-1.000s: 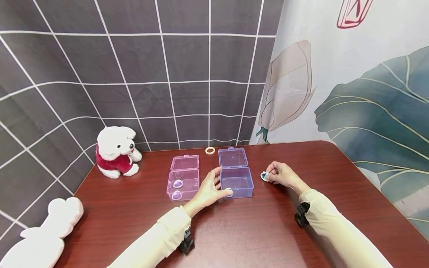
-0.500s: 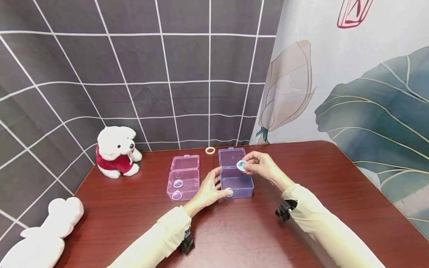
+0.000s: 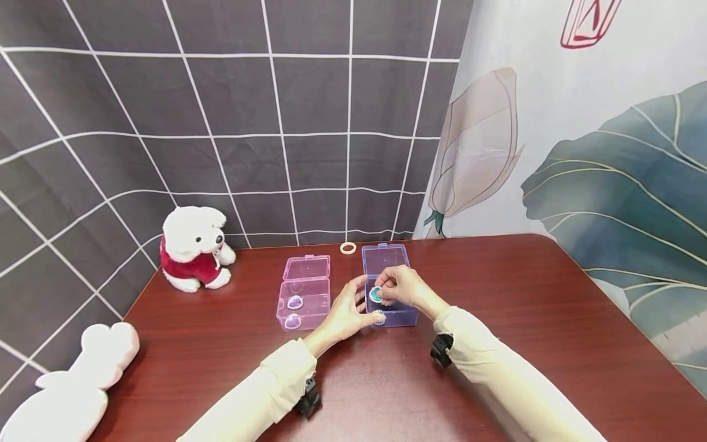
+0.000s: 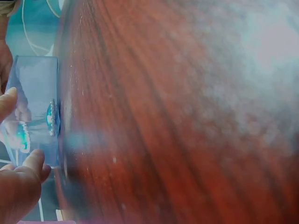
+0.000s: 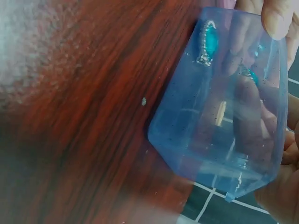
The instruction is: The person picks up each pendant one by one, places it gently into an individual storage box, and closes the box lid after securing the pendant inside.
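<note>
In the head view, the open-lidded blue plastic box (image 3: 402, 318) stands on the table. My left hand (image 3: 343, 314) holds its left side, thumb at the front rim and fingers along the side. My right hand (image 3: 407, 287) reaches in over the box and pinches a teal gem charm (image 3: 376, 294) with a white beaded edge. A second teal beaded charm (image 5: 210, 43) lies inside the box, seen through its wall in the right wrist view. To the left, an opened pink plastic box (image 3: 316, 312) contains two purple beaded charms (image 3: 295, 302).
A pale ring (image 3: 348, 248) lies near the table's back edge. At the left sit a white plush dog (image 3: 190, 245) in a red vest and a white figure (image 3: 99, 368). A dark checked curtain (image 3: 309, 159) hangs behind the red-brown table (image 3: 364, 393).
My right hand has carried the teal gem charm leftward from the table right of the blue box to inside that box. My left hand stays at the box; the head view has shifted slightly.
</note>
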The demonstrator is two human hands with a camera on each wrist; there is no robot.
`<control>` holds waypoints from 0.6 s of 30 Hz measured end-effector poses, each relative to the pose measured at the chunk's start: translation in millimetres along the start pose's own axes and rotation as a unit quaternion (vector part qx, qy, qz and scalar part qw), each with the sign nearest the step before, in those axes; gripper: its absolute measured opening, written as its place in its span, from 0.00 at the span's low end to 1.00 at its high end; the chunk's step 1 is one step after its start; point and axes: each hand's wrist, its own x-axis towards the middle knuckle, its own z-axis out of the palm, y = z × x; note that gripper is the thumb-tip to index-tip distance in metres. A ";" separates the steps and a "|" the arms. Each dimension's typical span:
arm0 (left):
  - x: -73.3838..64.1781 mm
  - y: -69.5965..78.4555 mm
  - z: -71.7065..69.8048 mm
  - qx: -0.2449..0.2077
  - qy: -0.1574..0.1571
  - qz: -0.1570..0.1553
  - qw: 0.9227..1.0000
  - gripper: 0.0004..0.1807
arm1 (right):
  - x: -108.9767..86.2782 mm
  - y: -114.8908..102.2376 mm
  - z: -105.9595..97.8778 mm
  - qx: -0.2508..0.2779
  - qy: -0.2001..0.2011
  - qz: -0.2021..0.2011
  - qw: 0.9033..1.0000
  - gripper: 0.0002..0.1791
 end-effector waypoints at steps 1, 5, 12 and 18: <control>0.0 0.2 0.2 -0.001 0.001 -0.001 1.000 0.46 | 0.3 -0.3 0.5 -0.008 0.000 0.003 1.000 0.03; -0.5 1.2 1.0 -0.005 0.007 -0.005 1.000 0.46 | 0.7 -2.8 3.0 -0.043 0.006 0.004 0.999 0.03; -1.3 1.7 0.9 0.006 0.009 -0.002 1.000 0.46 | 0.2 -5.3 9.8 -0.103 0.010 0.007 0.995 0.03; -1.4 1.6 1.9 0.002 0.005 -0.003 1.000 0.45 | -0.9 -4.2 11.9 -0.167 0.008 -0.005 0.986 0.03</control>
